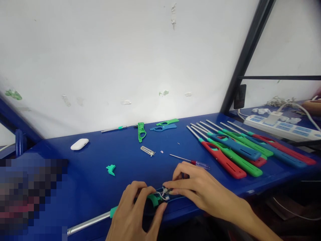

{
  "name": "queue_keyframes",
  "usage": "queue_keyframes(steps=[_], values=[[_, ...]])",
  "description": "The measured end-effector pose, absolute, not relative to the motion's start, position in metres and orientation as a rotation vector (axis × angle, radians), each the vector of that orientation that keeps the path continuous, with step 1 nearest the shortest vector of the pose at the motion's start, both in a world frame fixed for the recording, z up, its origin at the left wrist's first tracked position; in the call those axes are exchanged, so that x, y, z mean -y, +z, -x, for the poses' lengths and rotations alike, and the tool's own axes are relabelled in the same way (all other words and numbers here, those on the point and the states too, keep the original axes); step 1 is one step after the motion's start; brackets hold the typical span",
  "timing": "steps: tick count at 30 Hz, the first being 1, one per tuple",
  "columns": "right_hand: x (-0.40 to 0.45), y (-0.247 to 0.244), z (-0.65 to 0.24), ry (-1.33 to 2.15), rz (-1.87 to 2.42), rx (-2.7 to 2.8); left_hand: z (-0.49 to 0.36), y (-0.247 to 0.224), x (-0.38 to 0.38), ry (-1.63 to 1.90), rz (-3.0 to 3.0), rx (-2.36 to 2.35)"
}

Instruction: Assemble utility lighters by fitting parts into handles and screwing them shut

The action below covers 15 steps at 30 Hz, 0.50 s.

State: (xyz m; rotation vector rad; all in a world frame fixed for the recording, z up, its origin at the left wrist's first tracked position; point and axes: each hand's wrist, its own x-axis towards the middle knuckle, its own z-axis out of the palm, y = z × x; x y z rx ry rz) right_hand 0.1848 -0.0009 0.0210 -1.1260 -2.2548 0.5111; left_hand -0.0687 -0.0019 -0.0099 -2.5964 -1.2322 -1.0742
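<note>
My left hand (pixel 136 212) grips an opened long-nozzle gas lighter (pixel 89 221) near the table's front edge. Its metal tube points to the lower left, and a green trigger (pixel 153 199) shows between my thumb and fingers. White wire and small inner parts lie exposed in the blue handle shell (pixel 175 198). Over that shell, my right hand (pixel 194 185) has its thumb and fingertips closed on a small whitish part (pixel 165 190), partly hidden by the fingers. Just behind my right hand lies a screwdriver (pixel 200 164) with a clear and red handle.
Several assembled lighters (pixel 223 160) lie at the right. Further back are a metal tube (pixel 110 130), a green half shell (pixel 141 132), a blue shell piece (pixel 165 127) and a clear fuel tank (pixel 147 150). A loose green trigger (pixel 110 169), white earbud case (pixel 79 144) and power strip (pixel 283 127) are also there.
</note>
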Motion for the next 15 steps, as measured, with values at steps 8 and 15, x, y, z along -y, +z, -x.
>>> queue_keyframes(steps=[8,15], values=[[0.0014,0.0219,-0.1829,0.507,1.112,2.254,0.0711,-0.0107,0.0018,-1.019,2.621,1.162],[0.0013,0.0220,-0.1848,0.485,1.111,2.277,0.0711,-0.0082,0.0011,-1.077,2.620,1.164]])
